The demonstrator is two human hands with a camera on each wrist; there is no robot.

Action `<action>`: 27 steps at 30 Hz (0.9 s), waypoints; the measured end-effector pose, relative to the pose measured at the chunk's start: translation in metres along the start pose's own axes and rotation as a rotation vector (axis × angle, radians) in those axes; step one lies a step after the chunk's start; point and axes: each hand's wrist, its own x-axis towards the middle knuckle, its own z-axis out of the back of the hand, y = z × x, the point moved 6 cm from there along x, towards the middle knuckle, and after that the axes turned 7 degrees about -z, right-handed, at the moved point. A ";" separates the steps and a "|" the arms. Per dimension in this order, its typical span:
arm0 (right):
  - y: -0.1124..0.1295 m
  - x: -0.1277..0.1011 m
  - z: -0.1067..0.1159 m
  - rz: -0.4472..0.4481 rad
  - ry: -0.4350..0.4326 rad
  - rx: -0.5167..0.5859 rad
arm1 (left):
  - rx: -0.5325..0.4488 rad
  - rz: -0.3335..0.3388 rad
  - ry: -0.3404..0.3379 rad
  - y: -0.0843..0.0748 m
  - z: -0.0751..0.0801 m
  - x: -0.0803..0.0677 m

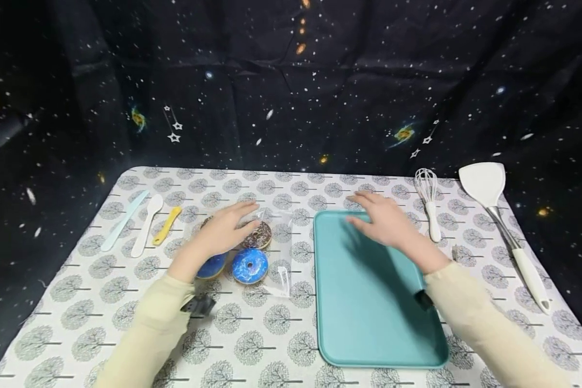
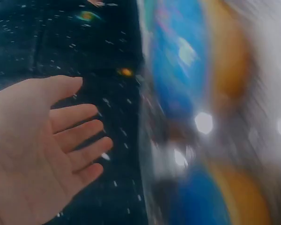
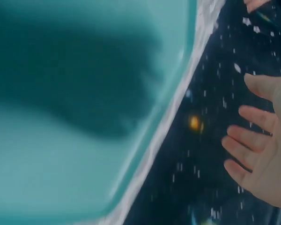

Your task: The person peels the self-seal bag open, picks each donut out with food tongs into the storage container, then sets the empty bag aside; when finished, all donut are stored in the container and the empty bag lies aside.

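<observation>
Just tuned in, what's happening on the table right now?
A person has both hands out, fingers spread, over a patterned tablecloth. The left hand is over a clear bag of donuts, covering part of them; whether it presses down is unclear. The right hand is over the far end of a teal tray, which holds nothing. A whisk and spatula lie to the right, three small utensils to the left.

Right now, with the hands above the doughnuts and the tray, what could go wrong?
The doughnuts lie in a loose clear bag; the flat left hand might drag the bag or squash one. The right hand hovers at the far rim of the teal tray; a careless sweep might shove the tray or knock the whisk beside it.
</observation>
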 end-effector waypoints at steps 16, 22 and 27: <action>0.092 0.086 -0.063 0.131 0.173 0.227 | 0.054 0.033 0.355 -0.015 -0.039 0.009; 0.106 0.096 -0.070 0.194 0.180 0.222 | 0.010 0.040 0.387 -0.013 -0.042 0.007; 0.109 0.098 -0.071 0.206 0.129 0.223 | -0.023 0.030 0.387 -0.007 -0.044 0.006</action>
